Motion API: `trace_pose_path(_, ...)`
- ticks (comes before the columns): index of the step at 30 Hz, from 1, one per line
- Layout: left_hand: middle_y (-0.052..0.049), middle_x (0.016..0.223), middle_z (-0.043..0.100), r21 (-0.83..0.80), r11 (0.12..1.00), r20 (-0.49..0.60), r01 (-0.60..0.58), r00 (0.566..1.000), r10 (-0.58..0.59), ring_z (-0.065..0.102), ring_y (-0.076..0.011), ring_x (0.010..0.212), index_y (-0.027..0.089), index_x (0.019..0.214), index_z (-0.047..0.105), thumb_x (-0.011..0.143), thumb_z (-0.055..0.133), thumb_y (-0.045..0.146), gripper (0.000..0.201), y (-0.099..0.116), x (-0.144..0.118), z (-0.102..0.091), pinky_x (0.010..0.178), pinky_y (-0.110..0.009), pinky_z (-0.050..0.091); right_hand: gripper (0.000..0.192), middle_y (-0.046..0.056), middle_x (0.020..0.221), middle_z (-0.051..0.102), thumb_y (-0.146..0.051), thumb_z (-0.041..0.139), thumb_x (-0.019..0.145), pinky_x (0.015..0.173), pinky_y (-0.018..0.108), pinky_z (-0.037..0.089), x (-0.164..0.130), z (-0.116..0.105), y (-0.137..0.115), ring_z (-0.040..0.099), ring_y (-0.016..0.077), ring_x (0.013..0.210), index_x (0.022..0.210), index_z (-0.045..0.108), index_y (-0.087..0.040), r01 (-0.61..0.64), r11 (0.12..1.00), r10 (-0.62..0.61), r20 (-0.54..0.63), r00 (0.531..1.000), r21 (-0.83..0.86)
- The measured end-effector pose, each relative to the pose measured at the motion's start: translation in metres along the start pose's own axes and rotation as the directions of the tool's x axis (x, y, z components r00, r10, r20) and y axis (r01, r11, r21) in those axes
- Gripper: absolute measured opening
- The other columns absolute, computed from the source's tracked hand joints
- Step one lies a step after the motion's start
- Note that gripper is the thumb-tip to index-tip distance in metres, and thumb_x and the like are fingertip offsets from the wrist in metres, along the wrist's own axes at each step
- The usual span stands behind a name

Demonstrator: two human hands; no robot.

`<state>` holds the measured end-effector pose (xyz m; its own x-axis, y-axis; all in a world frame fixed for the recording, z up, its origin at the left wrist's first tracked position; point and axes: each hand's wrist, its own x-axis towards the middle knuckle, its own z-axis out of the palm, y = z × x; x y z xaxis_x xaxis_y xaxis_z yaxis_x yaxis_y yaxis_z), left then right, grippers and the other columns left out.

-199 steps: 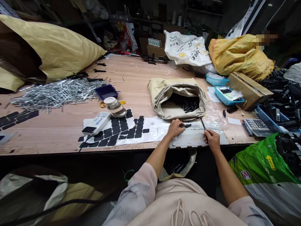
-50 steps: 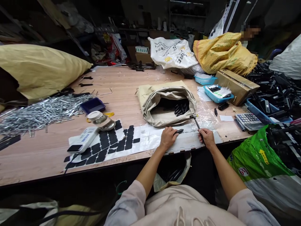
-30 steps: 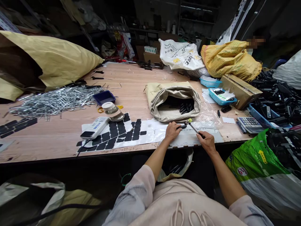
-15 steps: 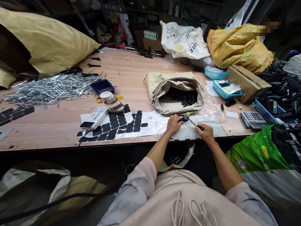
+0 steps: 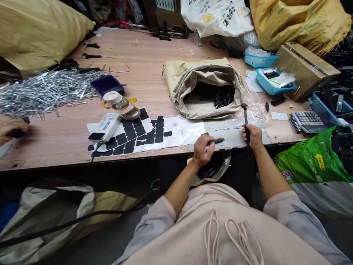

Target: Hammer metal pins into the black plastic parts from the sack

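Observation:
My left hand point(image 5: 203, 151) is closed around a short black bar-shaped piece point(image 5: 217, 141), whose end sticks out to the right over the front of the table. My right hand point(image 5: 254, 136) grips the black handle of a small hammer-like tool point(image 5: 246, 117), held upright with its dark knobbed head at the top. Hand and tool are apart from the black piece. Beneath both hands lies a pale flat board point(image 5: 230, 131) along the table edge. Just behind, a beige sack point(image 5: 179, 92) lies with its mouth towards me, dark pieces point(image 5: 223, 99) inside.
At the left edge another person's hand point(image 5: 12, 127) holds something black. Thin metal rods point(image 5: 52, 92) are heaped beyond, near a blue tray point(image 5: 107, 85), a jar point(image 5: 125, 106) and a white device point(image 5: 104, 127). A calculator point(image 5: 309, 121) and blue baskets point(image 5: 270, 86) stand right.
My hands have separated: the tool has come away to the right and turned upright, while the left hand has lowered with the black piece. Another person's hand has appeared at left. The view has tilted down.

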<state>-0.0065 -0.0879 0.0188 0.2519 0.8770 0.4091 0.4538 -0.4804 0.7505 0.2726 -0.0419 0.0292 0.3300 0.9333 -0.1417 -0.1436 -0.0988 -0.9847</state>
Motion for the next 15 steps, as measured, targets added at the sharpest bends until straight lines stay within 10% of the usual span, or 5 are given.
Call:
trace_pose_path(6, -0.007, 0.097, 0.073, 0.231, 0.963, 0.469, 0.136, 0.852, -0.233, 0.069, -0.0216, 0.088, 0.023, 0.113, 0.069, 0.099, 0.049, 0.036, 0.027, -0.013, -0.087, 0.016, 0.084, -0.034, 0.051, 0.033, -0.001, 0.062, 0.062, -0.046, 0.076, 0.073, 0.032, 0.018, 0.036, 0.001, 0.002, 0.004, 0.049, 0.0078, 0.041, 0.083, 0.07, -0.015, 0.015, 1.0, -0.014, 0.006, 1.0, -0.023)
trace_pose_path(10, -0.013, 0.1, 0.074, 0.556, 0.758, 0.348, 0.343, 0.732, -0.586, 0.071, -0.027, 0.097, 0.02, 0.117, 0.069, 0.096, 0.053, 0.03, 0.029, -0.029, -0.082, 0.017, 0.084, -0.036, 0.052, 0.033, -0.001, 0.063, 0.062, -0.047, 0.075, 0.075, 0.032, 0.019, 0.035, 0.001, 0.002, 0.004, 0.049, 0.008, 0.042, 0.083, 0.068, -0.016, 0.024, 0.999, -0.024, 0.008, 1.0, -0.038)
trace_pose_path(15, -0.018, 0.1, 0.073, 0.642, 0.582, 0.092, 0.498, 0.704, -0.704, 0.069, -0.0338, 0.104, 0.016, 0.105, 0.073, 0.089, 0.06, 0.032, 0.026, -0.04, -0.073, 0.006, 0.089, -0.041, 0.053, 0.034, -0.001, 0.062, 0.061, -0.047, 0.076, 0.074, 0.032, 0.019, 0.035, -0.001, 0.004, 0.003, 0.048, 0.0082, 0.042, 0.082, 0.068, -0.015, 0.026, 0.999, -0.026, -0.003, 1.0, -0.038)
